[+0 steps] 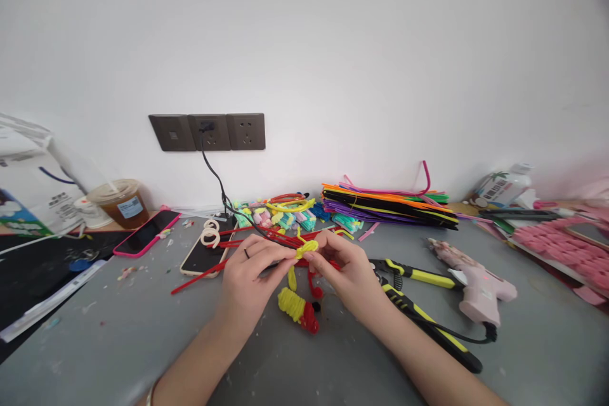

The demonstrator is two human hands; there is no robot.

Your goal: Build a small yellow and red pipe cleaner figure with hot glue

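Between the fingertips of both hands is a small yellow pipe-cleaner coil (307, 247), partly covered by the fingers. My left hand (254, 273) pinches its left side, and my right hand (345, 269) pinches its right side. Just below them on the grey mat lies a wound pipe-cleaner figure (295, 307), yellow at one end and red at the other, with a small black ball beside it. A short yellow pipe-cleaner loop (292, 278) sits above that figure. Red pipe cleaners (197, 278) stretch out behind and left of my left hand.
A bundle of colored pipe cleaners (394, 206) lies against the wall. Yellow-black pliers (423, 276) and a pink glue gun (480, 285) are at right. Leftward are two phones, one pink-edged phone (145, 235), and a drink cup (121, 203). A black cord (214, 171) hangs from the socket.
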